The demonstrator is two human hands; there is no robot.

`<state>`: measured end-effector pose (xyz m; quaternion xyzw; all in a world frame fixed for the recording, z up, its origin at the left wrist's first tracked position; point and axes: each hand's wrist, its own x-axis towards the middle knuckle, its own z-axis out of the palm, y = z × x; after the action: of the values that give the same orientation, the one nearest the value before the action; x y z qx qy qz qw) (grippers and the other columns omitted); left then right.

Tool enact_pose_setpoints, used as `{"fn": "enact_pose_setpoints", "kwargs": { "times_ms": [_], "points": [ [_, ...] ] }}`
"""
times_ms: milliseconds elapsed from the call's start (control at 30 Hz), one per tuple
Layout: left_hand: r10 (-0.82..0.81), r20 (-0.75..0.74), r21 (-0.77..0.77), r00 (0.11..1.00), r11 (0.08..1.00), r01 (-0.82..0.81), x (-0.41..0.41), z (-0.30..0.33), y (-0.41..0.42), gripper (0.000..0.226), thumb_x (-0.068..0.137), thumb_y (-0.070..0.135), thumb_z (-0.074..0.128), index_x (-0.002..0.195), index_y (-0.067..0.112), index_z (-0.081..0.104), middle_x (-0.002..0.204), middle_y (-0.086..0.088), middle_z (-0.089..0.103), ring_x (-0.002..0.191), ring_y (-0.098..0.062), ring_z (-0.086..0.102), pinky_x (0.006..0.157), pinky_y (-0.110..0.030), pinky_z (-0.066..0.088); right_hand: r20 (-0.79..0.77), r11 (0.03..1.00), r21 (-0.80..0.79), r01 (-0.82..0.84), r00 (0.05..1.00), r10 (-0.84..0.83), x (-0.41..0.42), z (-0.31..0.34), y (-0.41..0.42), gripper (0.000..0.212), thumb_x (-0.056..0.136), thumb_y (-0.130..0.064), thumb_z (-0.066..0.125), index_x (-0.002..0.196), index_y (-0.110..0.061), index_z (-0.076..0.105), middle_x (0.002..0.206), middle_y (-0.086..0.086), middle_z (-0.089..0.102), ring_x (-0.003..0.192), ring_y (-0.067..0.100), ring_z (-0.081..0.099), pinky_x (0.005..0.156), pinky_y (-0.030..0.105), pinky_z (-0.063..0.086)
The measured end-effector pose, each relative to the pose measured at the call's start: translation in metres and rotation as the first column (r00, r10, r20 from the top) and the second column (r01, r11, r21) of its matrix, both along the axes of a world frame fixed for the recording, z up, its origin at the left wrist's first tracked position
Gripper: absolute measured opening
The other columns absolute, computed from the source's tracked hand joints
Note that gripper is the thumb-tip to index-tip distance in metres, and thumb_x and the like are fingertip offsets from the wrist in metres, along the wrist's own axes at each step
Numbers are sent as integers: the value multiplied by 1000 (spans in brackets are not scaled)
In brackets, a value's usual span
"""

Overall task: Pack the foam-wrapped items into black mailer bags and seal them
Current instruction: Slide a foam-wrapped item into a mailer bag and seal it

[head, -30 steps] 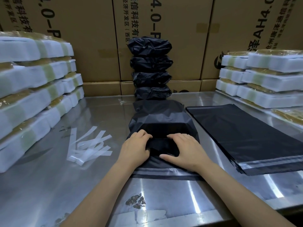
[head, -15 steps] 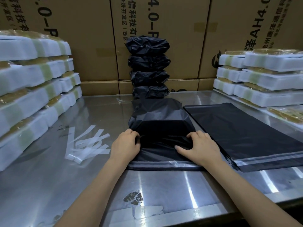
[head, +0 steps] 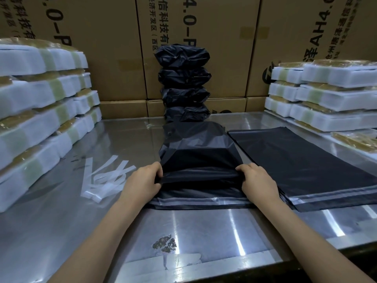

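Mailer bag (head: 199,152) number five, by my count, lies on the worktop (head: 204,227) straight ahead of me, bulging over what I take to be a foam-wrapped item inside. My left hand (head: 142,181) and right hand (head: 258,180) each pinch a side of the bag near its mouth, fingers curled into the plastic. The adhesive flap (head: 201,201) lies flat toward me, so sealing is not yet done. Four sealed bags (head: 183,82) stand stacked at the back, beside peeled strips (head: 106,180) on the left. Plenty remains: foam-wrapped items (head: 40,111) are piled left and right, and empty mailers (head: 306,170) wait just beside my right hand.
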<state>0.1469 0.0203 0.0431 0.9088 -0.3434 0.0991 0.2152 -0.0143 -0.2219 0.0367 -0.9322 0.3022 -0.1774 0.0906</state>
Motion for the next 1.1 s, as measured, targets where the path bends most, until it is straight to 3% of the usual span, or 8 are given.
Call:
{"fn": "enact_pose_setpoints", "kwargs": {
  "times_ms": [100,267,467,533,600,700,867,1100],
  "points": [
    [-28,20,109,999,994,25,-2,6,0,28,78,3,56,89,24,42,95,5,58,85,-19,54,65,-30,42,-22,1000,-8,-7,1000,7,0,0,-2,54,90,2,44,137,-24,47,127,-1,50,116,20,46,73,33,45],
    [-67,26,314,997,948,55,2,17,-1,51,79,-4,49,119,28,48,122,6,55,107,-19,55,82,-33,48,-40,999,-2,-39,998,38,-4,0,-5,57,89,2,46,140,-23,43,130,1,46,118,21,46,80,35,49],
    [-68,21,305,997,951,58,11,12,-9,65,85,-5,42,137,34,45,143,10,45,127,-16,46,100,-29,42,-69,997,25,-73,995,75,-1,1,-11,66,88,5,43,146,-26,35,142,-4,39,126,21,39,85,35,49],
    [-63,-16,271,998,960,65,15,8,-9,66,86,-5,41,139,34,44,146,10,42,131,-15,43,104,-28,39,-87,997,27,-68,994,70,-1,2,-16,67,88,5,40,146,-29,36,147,-8,38,129,21,37,93,37,44],
    [-61,-67,243,996,967,76,18,5,-7,64,87,-2,41,139,36,44,147,10,41,131,-16,43,104,-28,38,-117,998,18,-65,991,67,0,2,-20,68,88,4,38,146,-31,36,149,-9,38,132,21,36,101,39,38],
    [-56,-130,243,990,966,87,22,4,-2,58,91,8,40,140,40,41,146,8,43,127,-18,47,100,-27,41,-159,997,37,-69,985,74,4,4,-23,68,89,2,38,147,-34,34,148,-4,41,133,22,37,103,40,36],
    [-88,-153,351,984,926,138,26,7,-3,55,97,15,35,146,39,29,153,10,31,139,-17,32,116,-40,22,-279,997,45,-64,957,74,9,12,-29,67,92,-2,37,149,-36,26,147,1,41,134,22,36,103,39,33],
    [-18,-166,373,986,924,80,42,1,-22,56,98,14,28,148,38,21,155,12,25,144,-15,21,116,-46,11,-325,999,21,-24,945,29,28,16,-31,65,95,-3,35,150,-35,23,145,4,42,134,24,36,105,41,31]
  ]
}}
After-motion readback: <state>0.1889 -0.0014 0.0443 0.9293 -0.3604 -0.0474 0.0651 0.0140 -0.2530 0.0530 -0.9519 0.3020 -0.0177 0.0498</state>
